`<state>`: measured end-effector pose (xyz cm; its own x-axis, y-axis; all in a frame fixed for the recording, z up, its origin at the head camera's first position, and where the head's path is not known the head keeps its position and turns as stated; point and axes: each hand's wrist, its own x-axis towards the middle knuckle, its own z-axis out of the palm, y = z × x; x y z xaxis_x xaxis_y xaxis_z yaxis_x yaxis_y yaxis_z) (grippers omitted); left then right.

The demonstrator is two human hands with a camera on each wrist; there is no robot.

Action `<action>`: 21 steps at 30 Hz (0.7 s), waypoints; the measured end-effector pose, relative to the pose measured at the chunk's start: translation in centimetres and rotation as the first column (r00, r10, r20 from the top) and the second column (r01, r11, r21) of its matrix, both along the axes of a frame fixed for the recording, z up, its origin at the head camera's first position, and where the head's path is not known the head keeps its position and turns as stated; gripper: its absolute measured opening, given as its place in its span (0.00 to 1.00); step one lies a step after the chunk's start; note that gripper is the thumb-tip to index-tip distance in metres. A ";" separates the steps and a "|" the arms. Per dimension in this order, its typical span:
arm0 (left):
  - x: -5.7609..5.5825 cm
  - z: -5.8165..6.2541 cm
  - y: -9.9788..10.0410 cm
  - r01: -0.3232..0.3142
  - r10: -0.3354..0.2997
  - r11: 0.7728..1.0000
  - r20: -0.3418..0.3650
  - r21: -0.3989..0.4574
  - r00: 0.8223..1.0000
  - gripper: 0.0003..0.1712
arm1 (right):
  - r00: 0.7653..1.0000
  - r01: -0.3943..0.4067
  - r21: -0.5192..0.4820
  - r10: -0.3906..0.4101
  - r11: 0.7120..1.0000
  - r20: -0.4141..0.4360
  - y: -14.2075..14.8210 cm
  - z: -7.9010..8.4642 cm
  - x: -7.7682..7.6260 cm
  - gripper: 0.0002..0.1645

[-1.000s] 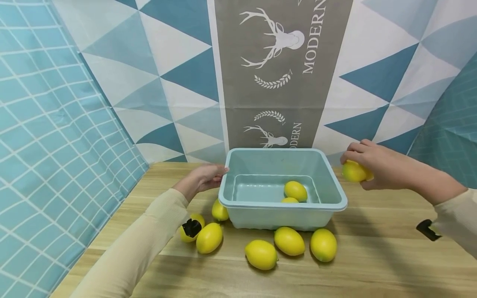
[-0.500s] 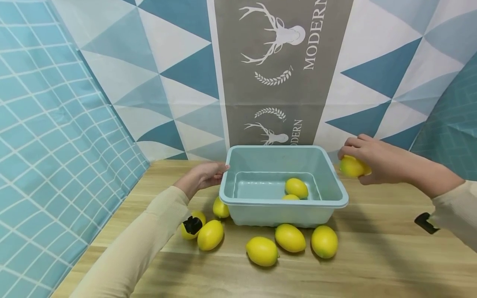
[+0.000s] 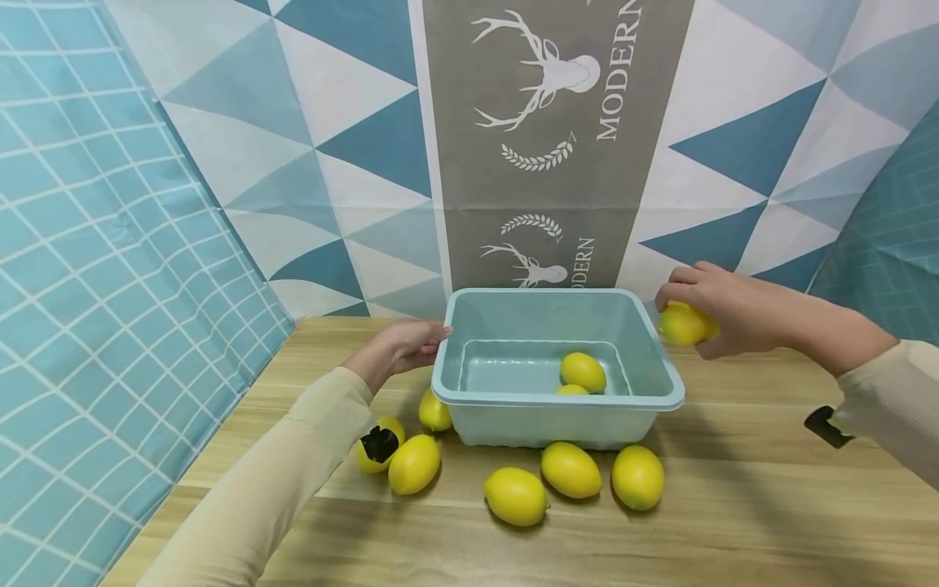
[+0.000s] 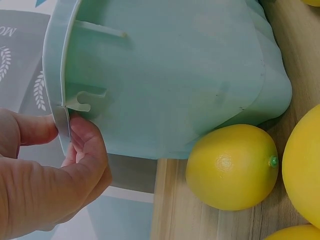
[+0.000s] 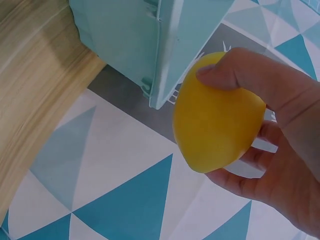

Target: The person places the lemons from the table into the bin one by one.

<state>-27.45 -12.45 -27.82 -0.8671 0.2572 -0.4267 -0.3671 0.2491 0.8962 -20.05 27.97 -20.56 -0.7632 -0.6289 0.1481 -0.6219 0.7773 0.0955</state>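
Note:
My left hand [image 3: 402, 349] pinches the left rim of a pale blue-green plastic basin [image 3: 557, 424]; the left wrist view has the thumb on one side of the rim and curled fingers [image 4: 90, 145] under it. Off the basin's right side, my right hand [image 3: 734, 314] grips a yellow lemon [image 3: 686, 324] above the table. In the right wrist view, thumb and fingers close round that lemon [image 5: 215, 117], near the basin's rim. Inside the basin lie two lemons; one lemon [image 3: 584, 372] shows well, the other [image 3: 572, 390] is mostly hidden by the front wall.
Several lemons lie on the wooden table [image 3: 704, 530]: a lemon [image 3: 516, 496], a second lemon [image 3: 570, 470] and a third lemon [image 3: 637, 477] before the basin, more by its left front corner, including a lemon [image 3: 414, 464]. A patterned cloth backdrop [image 3: 367, 163] stands behind.
My right hand has shifted slightly left and up with the lemon, closer to the basin's right rim. The left hand keeps its hold, and the basin stays in place.

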 end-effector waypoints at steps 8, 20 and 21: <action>0.1 0.1 0.1 -0.023 0.023 1.000 0.004 -0.014 1.000 0.25 | 0.996 0.012 -0.006 -0.011 1.000 0.091 0.0 0.5 -1.1 0.34; 0.0 0.1 0.2 -0.028 0.029 0.999 0.009 -0.018 1.000 0.24 | 0.986 -0.007 -0.016 0.010 1.000 0.165 -0.7 0.9 -2.0 0.31; 0.0 0.1 0.1 -0.025 0.026 0.999 0.008 -0.019 1.000 0.25 | 0.984 -0.009 -0.015 0.012 1.000 0.177 -0.8 1.0 -2.1 0.31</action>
